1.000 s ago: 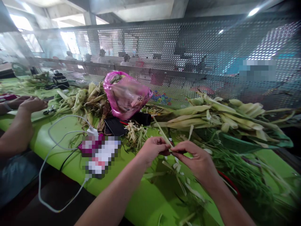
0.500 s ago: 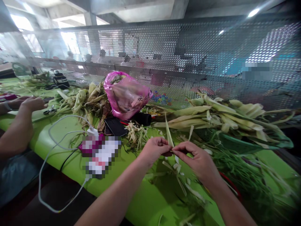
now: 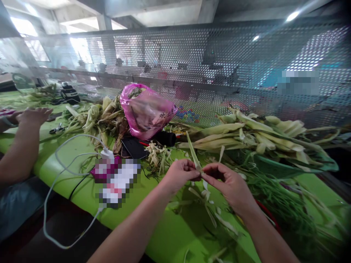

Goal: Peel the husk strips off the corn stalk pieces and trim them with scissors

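Between my two hands a pale green strip of corn husk (image 3: pixel 193 151) stands up, tilted a little to the left. My left hand (image 3: pixel 183 173) pinches its lower end between thumb and curled fingers. From the other side my right hand (image 3: pixel 227 182) has its thumb and index finger closed on the same end; the fingertips of both hands nearly meet. Below them, loose husk scraps (image 3: pixel 207 204) lie on the green table (image 3: pixel 167 239). Behind my right hand is a large heap of corn husks (image 3: pixel 263 135) in a green basket (image 3: pixel 326 165).
A pink plastic bag (image 3: pixel 148 113) stands beside dry husks (image 3: pixel 94 118). A phone (image 3: pixel 120 180) with a white cable (image 3: pixel 46 208) lies to the left. Thin green strands (image 3: pixel 282 208) spread at the right. A co-worker's hands (image 3: pixel 33 117) and scissors (image 3: pixel 57 128) are at the far left. A perforated metal screen (image 3: pixel 175 54) rises behind.
The husk strip leans further left and shows more of its width near my fingers. My hands stay in nearly the same place. The co-worker's hand at the left has flattened out.
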A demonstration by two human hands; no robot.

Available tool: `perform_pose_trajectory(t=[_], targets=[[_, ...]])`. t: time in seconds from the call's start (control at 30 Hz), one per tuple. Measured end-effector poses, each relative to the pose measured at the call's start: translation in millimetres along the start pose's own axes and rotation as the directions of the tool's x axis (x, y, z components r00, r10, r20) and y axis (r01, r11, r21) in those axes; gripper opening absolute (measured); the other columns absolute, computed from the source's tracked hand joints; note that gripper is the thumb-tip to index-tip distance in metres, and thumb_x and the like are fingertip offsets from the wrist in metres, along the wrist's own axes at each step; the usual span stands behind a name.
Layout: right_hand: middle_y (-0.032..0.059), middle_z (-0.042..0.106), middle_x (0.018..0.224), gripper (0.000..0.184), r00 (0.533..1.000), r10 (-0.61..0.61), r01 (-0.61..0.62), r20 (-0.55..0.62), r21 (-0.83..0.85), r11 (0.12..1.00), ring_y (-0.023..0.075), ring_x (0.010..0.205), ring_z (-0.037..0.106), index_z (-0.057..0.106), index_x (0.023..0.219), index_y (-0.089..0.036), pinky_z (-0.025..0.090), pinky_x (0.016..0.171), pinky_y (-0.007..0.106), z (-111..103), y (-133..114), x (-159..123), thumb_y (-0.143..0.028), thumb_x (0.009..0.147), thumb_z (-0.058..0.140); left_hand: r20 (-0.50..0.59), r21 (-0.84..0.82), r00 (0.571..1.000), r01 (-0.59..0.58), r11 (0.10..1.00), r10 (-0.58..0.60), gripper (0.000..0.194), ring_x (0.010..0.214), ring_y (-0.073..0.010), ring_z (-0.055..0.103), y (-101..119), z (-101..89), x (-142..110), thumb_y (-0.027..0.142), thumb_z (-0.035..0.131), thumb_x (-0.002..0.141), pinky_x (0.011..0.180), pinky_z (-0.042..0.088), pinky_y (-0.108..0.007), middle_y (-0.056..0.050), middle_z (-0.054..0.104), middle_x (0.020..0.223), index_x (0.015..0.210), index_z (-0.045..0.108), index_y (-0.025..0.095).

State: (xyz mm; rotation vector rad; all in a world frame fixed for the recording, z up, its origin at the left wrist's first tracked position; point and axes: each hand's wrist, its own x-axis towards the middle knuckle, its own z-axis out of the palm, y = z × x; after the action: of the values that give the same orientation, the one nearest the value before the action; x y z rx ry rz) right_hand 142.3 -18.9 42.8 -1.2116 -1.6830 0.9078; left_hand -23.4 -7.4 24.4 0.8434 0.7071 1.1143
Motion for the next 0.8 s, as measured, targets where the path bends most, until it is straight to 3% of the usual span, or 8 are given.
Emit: perform_pose_trajectory(t=[0.13, 0.37, 0.63, 0.8], targets=[[0.0047, 0.068, 0.08, 0.028, 1.0, -0.018, 0.018, -0.01, -0.024, 1.0, 0.0195, 0.074, 0.063, 0.067, 0.088, -0.019, 0.051, 0.07, 0.032, -2.4, 1.0, -0.4, -0.042, 0.073, 0.073, -0.005, 0.028, 1.0, -0.026, 0.999, 0.026, 0.035, 0.056, -0.0099, 0.061, -0.3, -0.9, 0.1, 0.022, 0.084, 0.052, 0.063, 0.05, -0.024, -0.001, 0.062, 0.061, 0.071, 0.057, 0.011], [0.0048, 0.069, 0.078, 0.018, 0.989, -0.146, 0.135, -0.023, -0.27, 0.953, 0.0215, 0.073, 0.064, 0.067, 0.08, -0.021, 0.05, 0.071, 0.034, -0.1, -3.9, -1.6, -0.039, 0.077, 0.068, -0.079, 0.034, 0.997, 0.011, 0.999, -0.009, 0.026, 0.055, -0.0081, 0.06, 2.0, -1.4, -1.7, 0.026, 0.077, 0.064, 0.055, 0.045, -0.019, 0.001, 0.059, 0.061, 0.072, 0.056, 0.013], [0.004, 0.068, 0.082, 0.008, 0.938, -0.345, 0.333, 0.019, -0.317, 0.888, 0.0201, 0.077, 0.064, 0.067, 0.084, -0.022, 0.051, 0.071, 0.032, 4.4, 3.5, -2.7, -0.029, 0.082, 0.064, -0.109, 0.073, 0.994, 0.031, 0.997, -0.023, 0.029, 0.05, -0.0084, 0.059, 2.8, 0.0, -2.7, 0.025, 0.079, 0.062, 0.051, 0.044, -0.019, 0.003, 0.058, 0.056, 0.071, 0.053, 0.013], [0.0041, 0.067, 0.088, 0.011, 0.916, -0.4, 0.376, -0.001, -0.345, 0.86, 0.0194, 0.079, 0.063, 0.068, 0.093, -0.023, 0.051, 0.073, 0.032, 6.6, 3.8, -2.9, -0.025, 0.084, 0.062, -0.124, 0.082, 0.992, 0.033, 0.996, -0.022, 0.026, 0.049, -0.0081, 0.058, 2.7, 0.3, -2.5, 0.024, 0.076, 0.066, 0.049, 0.042, -0.018, 0.003, 0.058, 0.055, 0.07, 0.053, 0.014]])
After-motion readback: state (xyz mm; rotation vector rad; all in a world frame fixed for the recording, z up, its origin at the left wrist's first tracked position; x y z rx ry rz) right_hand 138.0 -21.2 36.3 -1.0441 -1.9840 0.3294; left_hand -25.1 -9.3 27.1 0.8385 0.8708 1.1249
